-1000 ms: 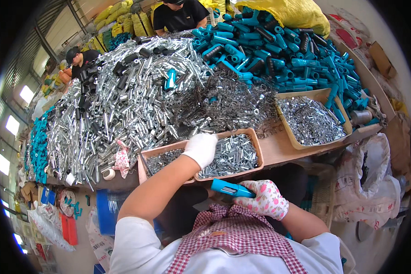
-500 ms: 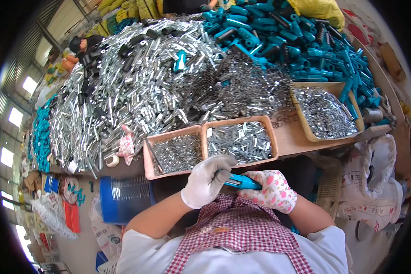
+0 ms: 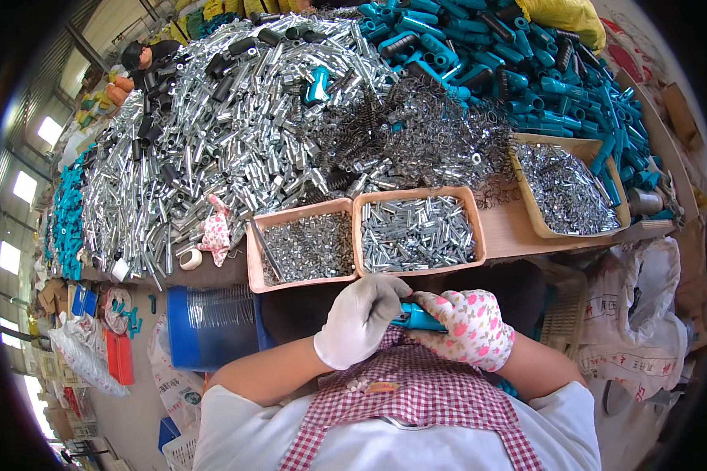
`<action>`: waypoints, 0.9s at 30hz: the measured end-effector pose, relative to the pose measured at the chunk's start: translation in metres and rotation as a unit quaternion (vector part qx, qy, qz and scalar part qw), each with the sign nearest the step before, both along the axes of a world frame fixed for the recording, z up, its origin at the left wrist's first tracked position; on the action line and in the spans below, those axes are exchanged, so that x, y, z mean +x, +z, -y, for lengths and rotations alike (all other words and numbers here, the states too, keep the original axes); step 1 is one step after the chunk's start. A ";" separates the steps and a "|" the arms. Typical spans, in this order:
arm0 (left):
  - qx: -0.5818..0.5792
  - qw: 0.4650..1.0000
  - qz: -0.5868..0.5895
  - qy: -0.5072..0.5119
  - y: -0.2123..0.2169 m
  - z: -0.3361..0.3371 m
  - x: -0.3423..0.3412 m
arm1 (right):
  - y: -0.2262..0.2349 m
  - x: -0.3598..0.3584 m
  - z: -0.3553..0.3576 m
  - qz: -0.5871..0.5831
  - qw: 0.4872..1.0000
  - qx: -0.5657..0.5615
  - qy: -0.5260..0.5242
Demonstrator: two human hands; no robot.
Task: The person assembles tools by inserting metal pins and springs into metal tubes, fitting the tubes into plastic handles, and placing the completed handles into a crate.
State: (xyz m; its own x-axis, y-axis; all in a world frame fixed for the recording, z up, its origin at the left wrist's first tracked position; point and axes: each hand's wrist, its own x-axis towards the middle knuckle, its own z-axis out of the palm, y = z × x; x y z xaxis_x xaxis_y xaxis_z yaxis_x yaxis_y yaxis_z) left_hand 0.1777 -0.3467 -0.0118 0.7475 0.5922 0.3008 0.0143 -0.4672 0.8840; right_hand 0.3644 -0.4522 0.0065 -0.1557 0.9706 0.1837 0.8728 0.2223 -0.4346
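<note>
**Work Moves From Tray to Teal Part** (image 3: 421, 317)

Reading left to right, with the teal part as our clock's centre, we find a blue bin (image 3: 212, 349) at nine and a tray of small metal bits (image 3: 314, 282) at ten. Closer in at nine, the left hand (image 3: 361, 323), in a white glove, was at the metal pins a second ago; now its bent fingers cover the part's near end, so we judge the work to be at the part itself rather than the trays. Its opening is narrow, and we cannot tell whether it pinches anything. At twelve stands a tray of metal pins (image 3: 440, 268). At three, the right hand (image 3: 473, 326), in a flowered glove, is wrapped around the part. Near two sits a pale yellow tray (image 3: 581, 233).
</note>
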 end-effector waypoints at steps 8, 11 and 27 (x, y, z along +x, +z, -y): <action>0.226 0.973 -0.010 -0.053 -0.002 -0.008 -0.006 | -0.007 -0.004 0.000 -0.031 0.999 0.002 -0.013; 0.413 0.903 -0.121 -0.010 0.009 0.009 -0.006 | -0.003 -0.005 -0.001 0.013 1.000 0.017 0.002; -0.108 0.924 -0.327 -0.167 0.039 -0.017 -0.011 | -0.005 -0.009 0.008 0.057 0.990 0.065 0.114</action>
